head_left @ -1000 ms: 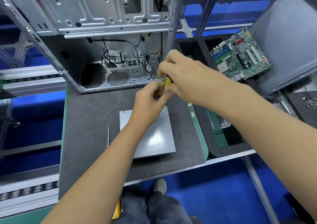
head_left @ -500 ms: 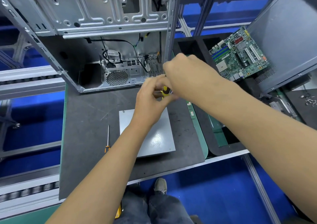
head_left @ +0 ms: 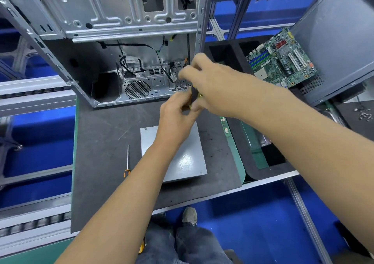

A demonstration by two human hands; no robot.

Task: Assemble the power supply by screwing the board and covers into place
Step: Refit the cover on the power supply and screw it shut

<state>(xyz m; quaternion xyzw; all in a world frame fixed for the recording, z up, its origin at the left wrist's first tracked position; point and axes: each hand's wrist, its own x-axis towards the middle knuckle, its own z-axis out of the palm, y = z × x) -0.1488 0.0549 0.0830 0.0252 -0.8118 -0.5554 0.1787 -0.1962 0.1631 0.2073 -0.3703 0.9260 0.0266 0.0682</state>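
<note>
- Risk: the two hands meet in the air just above the far edge of the grey metal cover plate (head_left: pixel 188 158), working a small black-and-yellow screwdriver (head_left: pixel 194 97). If a screw is being set on its tip, which the view is too blurred to show, it could slip free and drop onto the dark work mat (head_left: pixel 101 142) or roll under the plate.
- Risk: the tool sits close to the rear edge of the open computer case (head_left: pixel 129 81) behind the plate. A slip of the tip could scrape the case's slot covers or snag the black cables hanging inside.
- Right hand (head_left: pixel 214 85): fingers curled and clenched round the screwdriver handle, gripping it from above.
- Left hand (head_left: pixel 178 114): fingers bent inward, pinching at the lower end of the same screwdriver. Whether a screw sits between them cannot be told.
- Task parts: the cover plate lies flat on the mat, beneath the left wrist. The green circuit board (head_left: pixel 281 61) rests well to the right of the plate, leaning in a black tray (head_left: pixel 226 49).
- A second, thin screwdriver (head_left: pixel 127 162) lies on the mat just left of the plate, untouched.
- Loose screws (head_left: pixel 364 114) sit far right of the plate.
</note>
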